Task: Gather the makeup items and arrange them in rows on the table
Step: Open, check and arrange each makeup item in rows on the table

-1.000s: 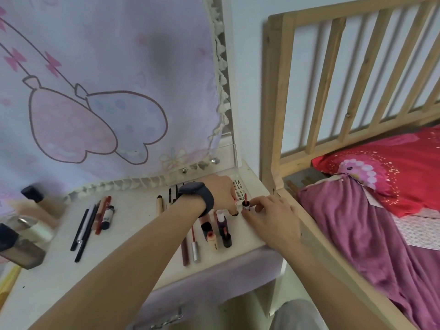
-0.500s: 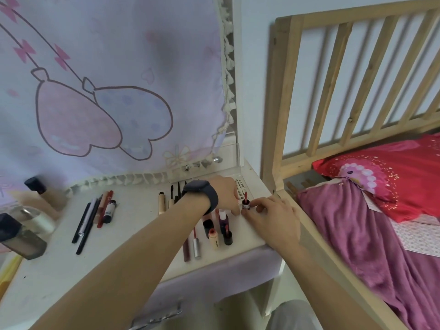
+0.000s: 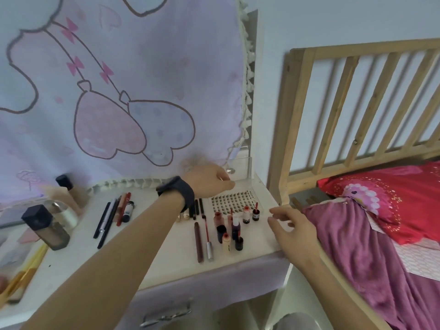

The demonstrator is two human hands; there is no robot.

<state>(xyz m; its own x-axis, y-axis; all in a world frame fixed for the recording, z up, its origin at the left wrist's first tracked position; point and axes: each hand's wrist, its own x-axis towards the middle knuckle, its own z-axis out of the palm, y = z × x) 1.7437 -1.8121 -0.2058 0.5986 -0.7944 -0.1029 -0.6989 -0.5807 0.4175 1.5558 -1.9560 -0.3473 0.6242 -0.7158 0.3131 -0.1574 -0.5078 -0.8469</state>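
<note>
— Where are the person's hands, as seen from the head camera?

— The left hand [image 3: 209, 182], a dark watch [image 3: 177, 192] on its wrist, reaches to the back of the white table [image 3: 152, 265], its fingers curled near a clear acrylic box [image 3: 242, 167] in the far right corner. Whether it grips anything cannot be told. The right hand [image 3: 292, 229] hovers over the table's right edge, fingers spread and loose, holding nothing. The two hands are well apart.

— And the makeup?

— It lies in groups on the table. Between the hands sits a tray of false lashes [image 3: 232, 201]. Just in front of it stand two small bottles, a white one with a red cap [image 3: 246, 215] and a dark one with a red wand [image 3: 255, 213]. Nearer the person, more small bottles cluster together, among them a purple-tinted one [image 3: 235, 226], a pale one with an orange cap [image 3: 225, 241] and a short black one [image 3: 239, 242]. Left of these, a dark brown stick [image 3: 198, 241] and a red-and-silver pen [image 3: 207, 236] lie side by side, pointing toward the person.

— Anything farther left?

— A row of pencils [image 3: 107, 220], black and red, lies beyond the left forearm. A foundation bottle with a black cap [image 3: 46, 227] stands near the left edge, another black-capped bottle [image 3: 69, 189] behind it by the pink printed curtain [image 3: 119, 91]. A wooden bed frame [image 3: 357, 96] and red pillow [image 3: 392, 198] fill the right side
</note>
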